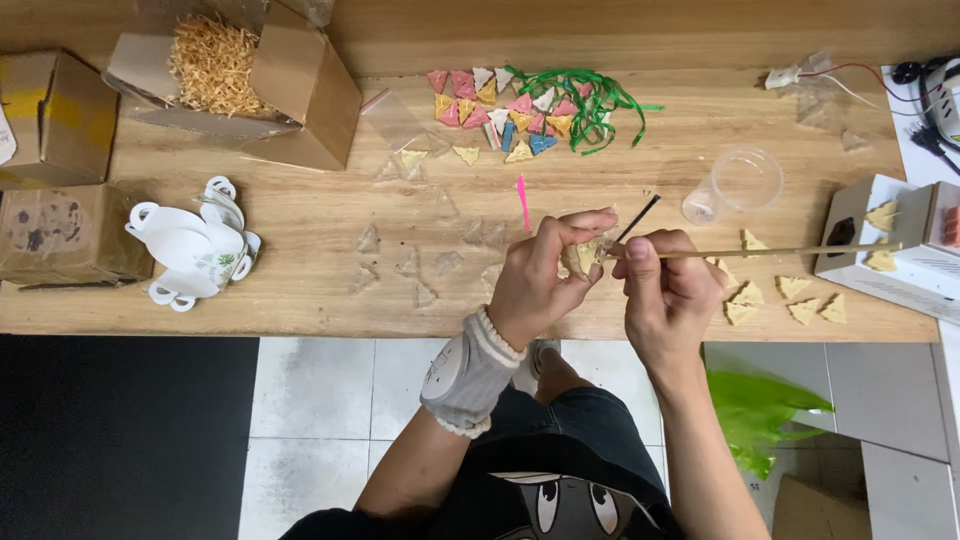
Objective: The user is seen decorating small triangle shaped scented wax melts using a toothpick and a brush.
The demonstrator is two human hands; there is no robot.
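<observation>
- Pale yellow triangular packet (583,256), pinched in the left hand (545,275).
- Pink, yellow, white and blue packets (500,108), far centre.
- Green ribbon (592,98) beside them.
- White cups (195,250) with green leaf print, left.
- Grey-and-white wrist cuff (468,372), near.

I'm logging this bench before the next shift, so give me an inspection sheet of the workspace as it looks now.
Surface: wooden table, bare patches between items.
Job's things: left hand pinches a small yellowish triangle; right hand holds a thin wooden stick to it.
Clutter: coloured triangles, green ribbon, clear plastic cup, white cups, box of straw filling, yellowish triangles.
Grippers: both hands closed on their items.
Cables: red and white wires at the far right.
Surroundings: tiled floor, green bag.
</observation>
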